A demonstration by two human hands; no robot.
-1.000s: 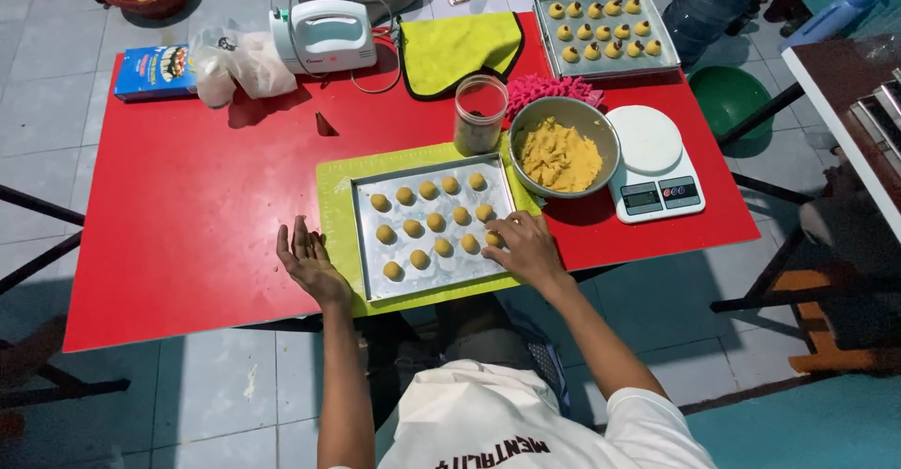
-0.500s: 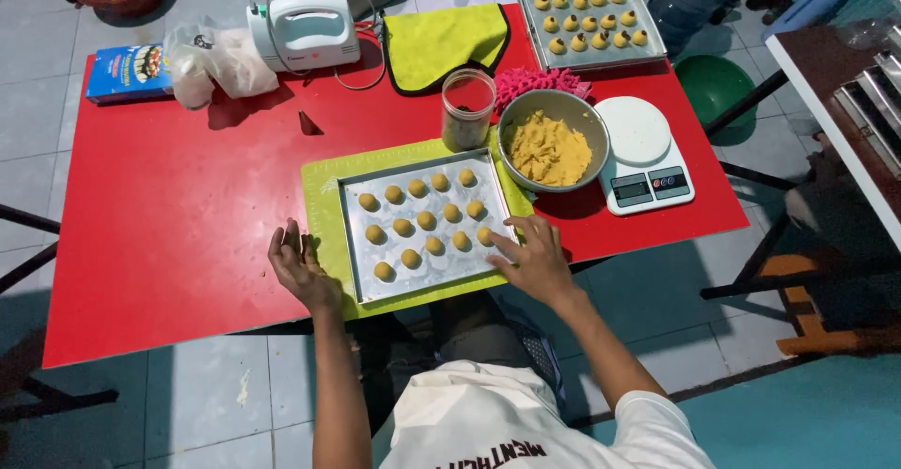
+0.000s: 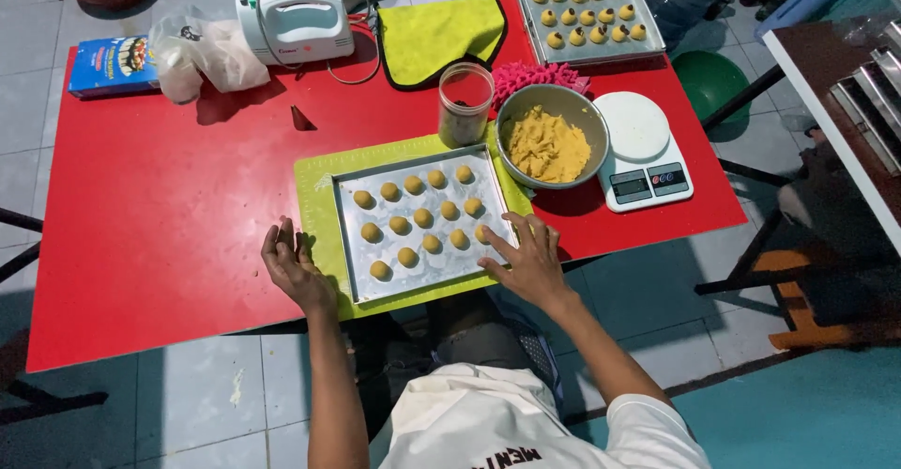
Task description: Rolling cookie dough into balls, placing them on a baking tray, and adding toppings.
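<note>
Hands rest at the near end of a metal baking tray that sits on a green mat on the red worktop. The tray's long side runs from 9 o'clock to 3 o'clock, tipped a little so the right end sits higher. Small yellow dough balls lie on it in rows, with bare space along the near edge.

The right hand is at the tray's 4 o'clock corner. Its grip is released, fingers spread flat, and the fingertips touch the tray just beside the last ball in the near row. This hand is the nearer one to the balls.

The left hand is at 8 o'clock from the tray, on the mat's edge, just off the tray. Its fingers curl in loosely. I cannot tell if it holds a bit of dough, because the palm is turned away.

A grey bowl of yellow dough stands at 1 o'clock from the tray, touching the mat. A white scale is beside the bowl.

The person's lap and the worktop's near edge are hidden by the arms and shirt.
</note>
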